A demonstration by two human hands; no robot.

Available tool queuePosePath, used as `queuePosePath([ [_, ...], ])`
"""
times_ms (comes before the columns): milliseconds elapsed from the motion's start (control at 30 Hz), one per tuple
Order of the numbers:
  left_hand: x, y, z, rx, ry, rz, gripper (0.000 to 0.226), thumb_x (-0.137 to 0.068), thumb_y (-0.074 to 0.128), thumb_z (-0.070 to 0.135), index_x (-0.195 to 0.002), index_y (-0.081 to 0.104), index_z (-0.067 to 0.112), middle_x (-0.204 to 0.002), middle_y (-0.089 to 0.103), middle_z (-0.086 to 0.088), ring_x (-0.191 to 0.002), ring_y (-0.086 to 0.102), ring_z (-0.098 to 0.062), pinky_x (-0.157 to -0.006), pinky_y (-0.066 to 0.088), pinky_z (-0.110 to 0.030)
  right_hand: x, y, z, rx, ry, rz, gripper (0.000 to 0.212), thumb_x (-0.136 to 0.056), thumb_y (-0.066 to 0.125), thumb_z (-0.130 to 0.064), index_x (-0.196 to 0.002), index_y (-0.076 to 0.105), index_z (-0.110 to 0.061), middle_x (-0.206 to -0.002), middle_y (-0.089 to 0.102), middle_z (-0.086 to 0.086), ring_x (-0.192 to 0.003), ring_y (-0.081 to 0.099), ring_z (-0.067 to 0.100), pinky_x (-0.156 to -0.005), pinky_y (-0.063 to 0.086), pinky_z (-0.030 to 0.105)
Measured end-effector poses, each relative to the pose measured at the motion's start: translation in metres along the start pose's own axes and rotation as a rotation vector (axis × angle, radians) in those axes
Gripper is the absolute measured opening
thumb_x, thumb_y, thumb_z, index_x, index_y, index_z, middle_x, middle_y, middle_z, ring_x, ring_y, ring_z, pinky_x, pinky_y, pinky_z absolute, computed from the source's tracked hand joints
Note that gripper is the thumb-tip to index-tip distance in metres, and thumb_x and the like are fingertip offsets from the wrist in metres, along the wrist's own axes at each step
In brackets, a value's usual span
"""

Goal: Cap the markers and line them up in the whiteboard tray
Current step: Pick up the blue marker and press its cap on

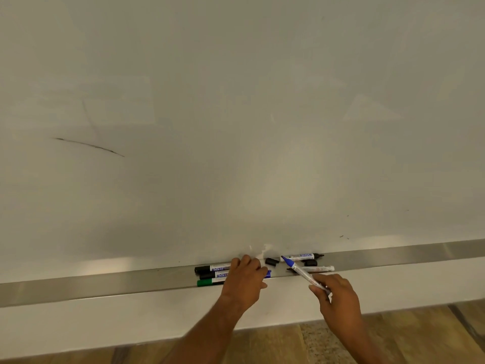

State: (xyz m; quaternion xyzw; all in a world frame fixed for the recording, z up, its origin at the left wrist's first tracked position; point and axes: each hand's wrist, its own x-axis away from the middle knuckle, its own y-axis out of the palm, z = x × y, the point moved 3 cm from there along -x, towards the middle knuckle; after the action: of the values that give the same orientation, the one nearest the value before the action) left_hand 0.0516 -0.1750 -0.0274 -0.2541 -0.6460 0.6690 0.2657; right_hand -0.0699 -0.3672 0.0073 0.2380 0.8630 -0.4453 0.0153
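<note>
A metal whiteboard tray (105,285) runs across the view. My right hand (338,300) holds an uncapped blue marker (299,270) by its rear end, tip pointing up-left over the tray. My left hand (245,279) lies palm-down on the tray, covering the right ends of three capped markers: two with black caps (207,269) and a green one (208,282). A blue cap (268,274) peeks out at its fingertips. To the right lie an uncapped black marker (301,256), an uncapped brown marker (319,269) and two loose black caps (271,261).
The whiteboard (236,114) fills most of the view and carries a thin dark stroke (89,146) at the left. Below the tray is a white wall strip, then wooden flooring (420,334) at the bottom.
</note>
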Motion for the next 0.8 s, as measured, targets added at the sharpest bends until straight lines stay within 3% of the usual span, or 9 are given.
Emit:
queuePosePath([
  [267, -0.007, -0.008, 0.003, 0.074, -0.061, -0.023, 0.033, -0.091, 0.06, 0.035, -0.12, 0.056, 0.021, -0.121, 0.061, -0.002, -0.114, 0.044, -0.024, -0.099, 0.03, -0.042, 0.006, -0.002, -0.006, -0.133, 0.081, -0.024, 0.014, -0.084, 0.071, -0.011, -0.097, 0.071, -0.013, -0.085, 0.065, 0.001, -0.073, 0.059, 0.014, -0.063, 0.045, 0.023],
  [533, -0.016, -0.015, 0.002, 0.186, -0.109, -0.092, 0.04, -0.085, 0.069, 0.033, -0.124, 0.059, 0.024, -0.123, 0.059, -0.001, -0.118, 0.044, -0.024, -0.101, 0.029, -0.039, 0.012, -0.003, -0.007, -0.171, 0.092, -0.025, 0.013, -0.082, 0.072, -0.008, -0.094, 0.071, -0.013, -0.084, 0.066, 0.002, -0.073, 0.06, 0.012, -0.061, 0.043, 0.02],
  [800, -0.013, -0.018, 0.002, 0.265, -0.17, -0.09, 0.026, -0.088, 0.067, 0.028, -0.114, 0.064, 0.025, -0.111, 0.067, -0.001, -0.108, 0.053, -0.022, -0.098, 0.031, -0.035, 0.018, -0.003, -0.003, -0.229, 0.141, -0.022, 0.015, -0.083, 0.071, -0.009, -0.095, 0.071, -0.017, -0.078, 0.067, -0.003, -0.069, 0.06, 0.012, -0.059, 0.044, 0.02],
])
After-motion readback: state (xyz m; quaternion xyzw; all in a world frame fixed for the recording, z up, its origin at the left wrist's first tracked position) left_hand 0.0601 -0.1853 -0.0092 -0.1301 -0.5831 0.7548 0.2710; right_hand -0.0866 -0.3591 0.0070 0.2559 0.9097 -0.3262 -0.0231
